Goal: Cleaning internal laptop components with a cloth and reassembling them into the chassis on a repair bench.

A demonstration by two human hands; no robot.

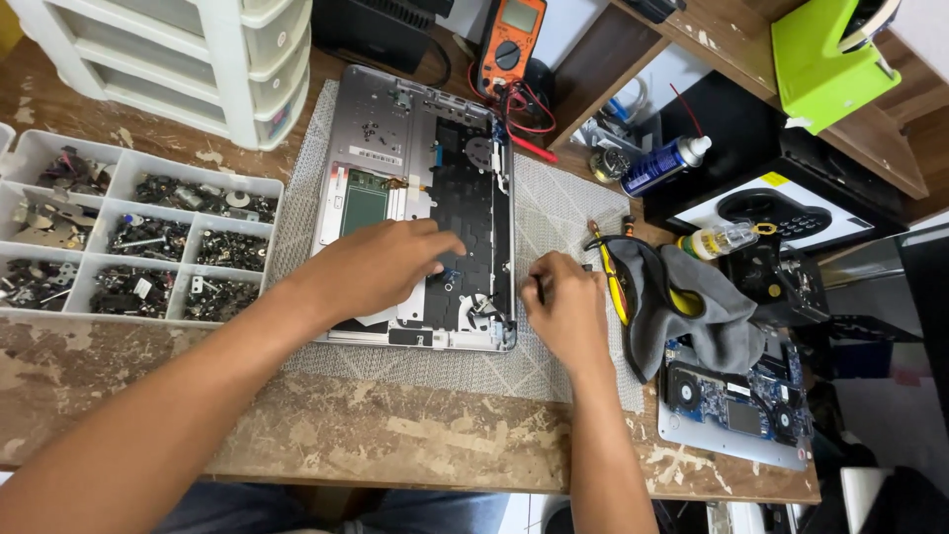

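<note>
Seen from the head camera, the left hand (381,265) lies palm down, fingers spread loosely, on the opened silver laptop base with black inner panel (420,178). Beside its right edge the right hand (565,307) is curled around a thin dark tool (540,288). A white compartment tray of screws (138,235) sits left; a grey cloth (692,307) crowds the worn wooden tabletop (395,435) right.

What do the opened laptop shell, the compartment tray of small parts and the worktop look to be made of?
The laptop shell looks like silvery matte metal, perhaps aluminium, going by its even grey sheen. The compartment tray seems to be white, slightly translucent plastic with thin moulded walls. The worktop looks like worn wood: brown, with its coating scuffed away in pale patches.
</note>
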